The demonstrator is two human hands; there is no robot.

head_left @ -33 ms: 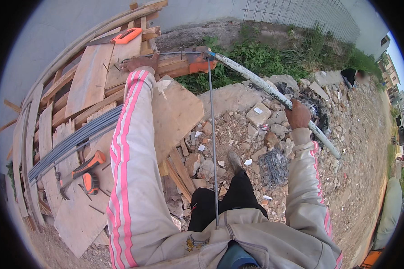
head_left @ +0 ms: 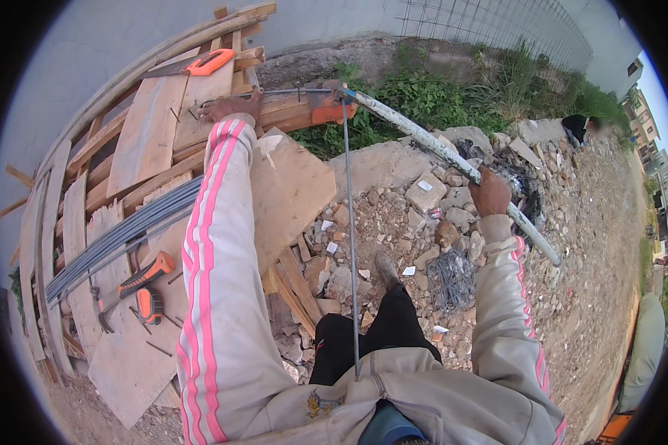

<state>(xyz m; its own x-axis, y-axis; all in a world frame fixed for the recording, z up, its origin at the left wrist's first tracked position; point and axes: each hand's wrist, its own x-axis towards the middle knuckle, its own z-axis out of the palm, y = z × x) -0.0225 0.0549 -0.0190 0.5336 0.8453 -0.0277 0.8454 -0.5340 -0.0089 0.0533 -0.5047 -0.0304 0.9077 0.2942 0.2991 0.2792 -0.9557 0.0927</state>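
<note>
My right hand [head_left: 490, 193] is closed around a long whitish pipe [head_left: 423, 137] with worn paint. The pipe's blue-tipped far end [head_left: 343, 90] sits at the bend of a thin steel rod [head_left: 350, 222]. From that bend, one length of the rod runs back toward my waist, and the other goes left along the timber to my left hand [head_left: 232, 108]. My left hand is closed over this rod on the board, thumb raised. Upright nails [head_left: 299, 90] stand beside the rod. An orange-painted patch [head_left: 332, 111] marks the timber end below the bend.
An orange-handled saw [head_left: 208, 62] lies on the boards. Left of my arm are a bundle of steel rods [head_left: 126, 237], a claw hammer [head_left: 137, 280], a tape measure [head_left: 150, 305] and loose nails [head_left: 159, 348]. Rubble [head_left: 423, 256] covers the ground, with a wire bundle [head_left: 453, 280]. A person [head_left: 576, 127] is far right.
My right hand and the pipe's near end have shifted very slightly toward me and to the left. My left hand stays in place.
</note>
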